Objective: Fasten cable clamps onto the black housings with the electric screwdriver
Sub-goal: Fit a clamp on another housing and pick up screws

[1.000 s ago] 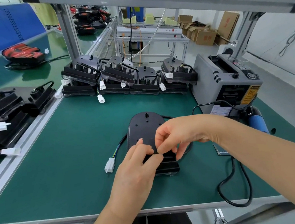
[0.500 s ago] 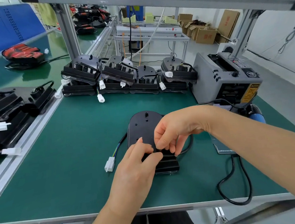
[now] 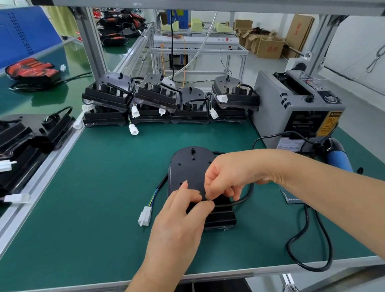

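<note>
**Q:** Where is the piece you're working on?

**A:** The flat black plastic housing with the rounded far end (image 3: 188, 169) lies in the middle of the green-matted counter (image 3: 99, 199), straight in front of me. Its black cable (image 3: 245, 197) loops round the right side. The white plastic connector (image 3: 144, 216) rests on the mat just left of it.

**Q:** And your hands?

**A:** My left hand (image 3: 179, 223) rests on the near half, forefinger straight along the surface and thumb pressing down. My right hand (image 3: 231, 177) is curled above it, thumb and forefinger pinched together against the housing. I cannot tell what sits between them.

**Q:** Anything else nearby?

**A:** A row of stacked black housings (image 3: 169, 99) stands along the far edge. The grey box-shaped machine (image 3: 299, 105) is to the right, with a blue-barrelled tool (image 3: 337, 159) lying beyond my right forearm.
</note>
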